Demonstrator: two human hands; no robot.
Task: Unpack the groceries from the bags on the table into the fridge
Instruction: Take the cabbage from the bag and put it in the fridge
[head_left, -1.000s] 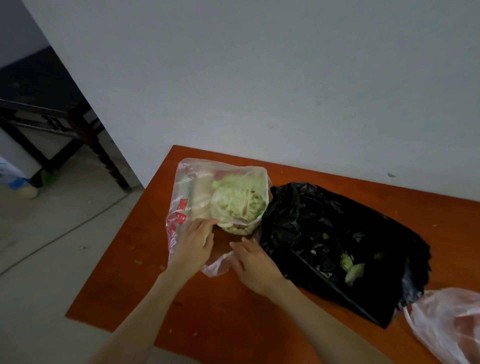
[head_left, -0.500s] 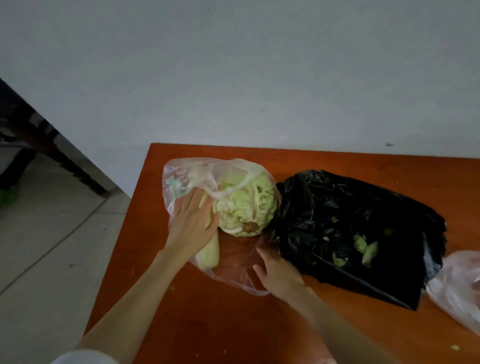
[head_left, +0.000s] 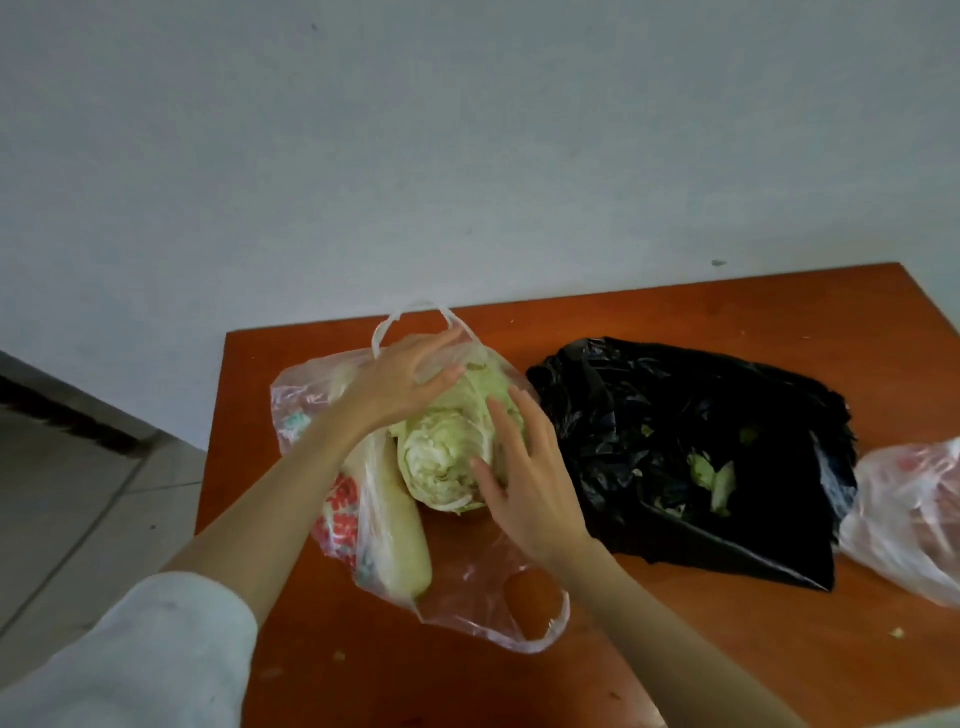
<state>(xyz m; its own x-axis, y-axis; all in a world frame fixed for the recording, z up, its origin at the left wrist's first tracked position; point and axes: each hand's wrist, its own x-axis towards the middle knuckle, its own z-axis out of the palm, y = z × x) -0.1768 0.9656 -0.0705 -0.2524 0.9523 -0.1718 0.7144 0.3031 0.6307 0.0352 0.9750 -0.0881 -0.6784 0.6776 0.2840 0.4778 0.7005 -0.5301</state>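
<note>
A: How is that cabbage (head_left: 457, 447) going to handle?

B: Probably heavy, firm, with loose outer leaves; cupping both sides looks safest. It's looking pale green and crinkled, lying half out of the clear bag (head_left: 363, 525) near the table's (head_left: 675, 649) left edge, beside a pale gourd (head_left: 400, 535).

A: And the hands?

B: The left hand (head_left: 400, 384) and right hand (head_left: 524, 478) are both spreading flat against it, gripping nothing.
</note>
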